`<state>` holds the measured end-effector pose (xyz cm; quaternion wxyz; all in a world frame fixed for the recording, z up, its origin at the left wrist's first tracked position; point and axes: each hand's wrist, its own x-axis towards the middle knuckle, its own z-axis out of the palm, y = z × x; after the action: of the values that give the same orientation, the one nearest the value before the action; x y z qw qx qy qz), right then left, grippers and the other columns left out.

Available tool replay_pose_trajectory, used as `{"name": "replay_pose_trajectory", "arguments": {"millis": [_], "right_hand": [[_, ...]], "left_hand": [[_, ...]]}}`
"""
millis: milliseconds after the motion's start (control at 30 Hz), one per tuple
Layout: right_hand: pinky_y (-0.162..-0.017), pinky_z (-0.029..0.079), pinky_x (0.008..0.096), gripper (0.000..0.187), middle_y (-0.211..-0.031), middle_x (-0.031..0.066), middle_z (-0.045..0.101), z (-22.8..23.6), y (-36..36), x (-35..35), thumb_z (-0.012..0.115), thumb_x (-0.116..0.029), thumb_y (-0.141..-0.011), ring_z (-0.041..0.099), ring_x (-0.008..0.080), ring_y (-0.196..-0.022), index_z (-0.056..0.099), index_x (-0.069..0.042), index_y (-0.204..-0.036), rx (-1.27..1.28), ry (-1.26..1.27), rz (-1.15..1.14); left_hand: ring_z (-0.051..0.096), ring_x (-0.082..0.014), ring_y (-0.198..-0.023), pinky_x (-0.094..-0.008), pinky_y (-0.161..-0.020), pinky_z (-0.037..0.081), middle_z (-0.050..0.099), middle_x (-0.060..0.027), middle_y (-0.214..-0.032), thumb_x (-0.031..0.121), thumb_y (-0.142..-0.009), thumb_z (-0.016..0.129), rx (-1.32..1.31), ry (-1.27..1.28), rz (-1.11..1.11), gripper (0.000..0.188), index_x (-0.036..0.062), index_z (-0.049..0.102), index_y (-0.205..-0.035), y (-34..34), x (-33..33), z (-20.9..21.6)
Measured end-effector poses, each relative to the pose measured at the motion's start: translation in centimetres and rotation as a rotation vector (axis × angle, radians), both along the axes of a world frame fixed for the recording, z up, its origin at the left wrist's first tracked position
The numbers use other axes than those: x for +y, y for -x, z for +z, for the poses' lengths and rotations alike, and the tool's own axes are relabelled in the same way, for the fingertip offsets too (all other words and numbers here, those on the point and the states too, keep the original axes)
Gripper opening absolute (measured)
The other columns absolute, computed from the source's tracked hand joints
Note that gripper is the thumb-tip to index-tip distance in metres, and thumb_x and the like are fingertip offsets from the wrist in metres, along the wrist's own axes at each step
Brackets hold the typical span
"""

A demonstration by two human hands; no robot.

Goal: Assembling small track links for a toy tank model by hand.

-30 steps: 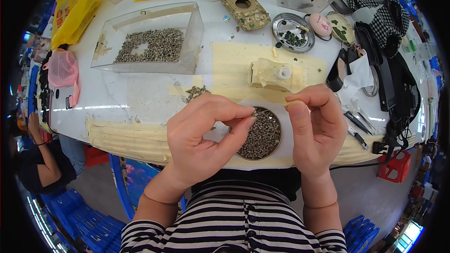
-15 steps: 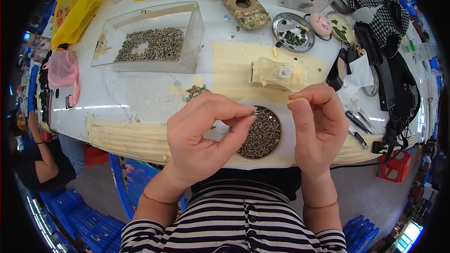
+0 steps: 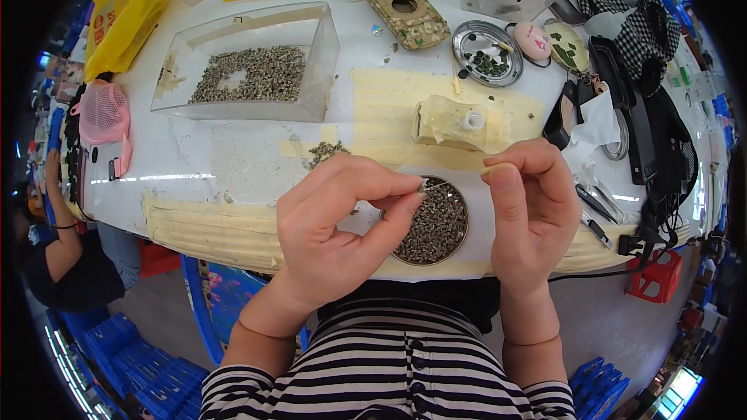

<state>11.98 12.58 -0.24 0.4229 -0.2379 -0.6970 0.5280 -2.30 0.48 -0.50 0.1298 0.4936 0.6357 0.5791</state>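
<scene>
Over a round dish (image 3: 430,262) of tiny grey metallic parts (image 3: 433,225), both my hands are raised with their fingertips pinched. My left hand (image 3: 338,222) grips a tiny metallic piece (image 3: 422,186) between thumb and forefinger, mostly covered by the fingers. My right hand (image 3: 529,214) pinches a thin needle-like tool (image 3: 445,183) by its yellowish end; its slim tip points left toward the piece. Whether tip and piece touch, I cannot tell. A loose pile of similar parts (image 3: 325,152) lies beyond my left hand.
A clear box (image 3: 331,70) with more parts stands far left. Behind the dish sits a tape-covered block with a white nozzle (image 3: 471,120). A camouflage model tank hull (image 3: 406,12), a metal plate (image 3: 513,74) of dark green bits and tweezers (image 3: 609,196) lie about. A person sits at left.
My right hand has shifted very slightly right, and more of the thin tool shows between my hands. My left hand stays put. At far left, the other person's arm has moved.
</scene>
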Motion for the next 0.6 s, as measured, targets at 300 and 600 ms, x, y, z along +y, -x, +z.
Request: {"name": "replay_pose_trajectory", "arguments": {"millis": [300, 600], "right_hand": [[-0.068, 0.045, 0.0276, 0.01, -0.081, 0.0071, 0.063, 1.6, 0.0, 3.0, 0.075, -0.001, -0.081, 0.056, 0.0195, -0.074, 0.065, -0.001, -0.083, -0.167, -0.603, -0.302], [-0.066, 0.045, 0.0334, 0.018, -0.081, 0.0091, 0.062, 1.3, 0.1, 1.4, 0.076, -0.003, -0.079, 0.057, 0.024, -0.075, 0.071, -0.002, -0.096, -0.263, -0.682, -0.228]], "left_hand": [[0.064, -0.0152, -0.068, -0.0253, -0.062, 0.051, 0.068, -0.0092, -0.082, -0.008, -0.074, 0.076, 0.077, -0.061, 0.002, 0.02, -0.0003, 0.072, -0.092, 0.4, 0.3, -0.3], [0.062, -0.014, -0.074, -0.0246, -0.065, 0.05, 0.066, -0.0077, -0.087, -0.008, -0.074, 0.077, -0.016, -0.127, 0.029, 0.023, 0.0022, 0.074, -0.094, 0.4, 0.0, -0.7]]}}
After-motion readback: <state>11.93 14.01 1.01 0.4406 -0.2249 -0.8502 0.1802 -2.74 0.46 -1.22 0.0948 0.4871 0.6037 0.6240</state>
